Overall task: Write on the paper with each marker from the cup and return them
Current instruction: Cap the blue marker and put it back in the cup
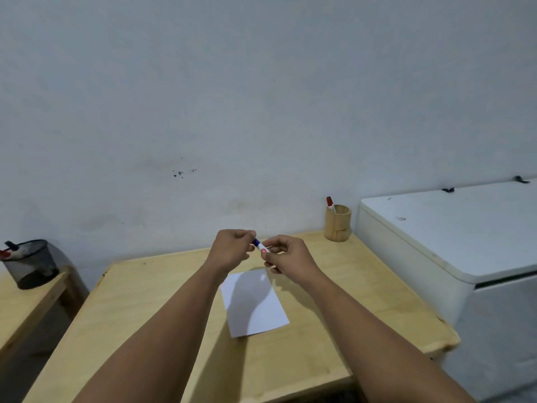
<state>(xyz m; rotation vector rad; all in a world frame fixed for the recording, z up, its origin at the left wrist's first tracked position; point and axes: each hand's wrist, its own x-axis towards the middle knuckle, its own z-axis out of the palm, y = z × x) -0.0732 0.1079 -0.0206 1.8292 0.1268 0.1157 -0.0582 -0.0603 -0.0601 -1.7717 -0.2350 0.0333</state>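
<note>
Both hands hold one marker (pixel 260 246) in the air above the far end of the white paper (pixel 254 303). The marker has a white barrel and a blue cap. My left hand (pixel 232 248) pinches the blue cap end. My right hand (pixel 286 254) grips the white barrel. I cannot tell whether the cap is on or partly off. The paper lies flat on the light wooden table (pixel 348 292) and looks blank. At the table's far right corner stands a wooden cup (pixel 338 223) with a red-capped marker (pixel 330 203) sticking up from it.
A white chest-like appliance (pixel 453 237) stands right of the table, close to the cup. On a lower wooden surface at left sits a black mesh pen holder (pixel 30 264) with pens in it. A grey wall runs behind everything.
</note>
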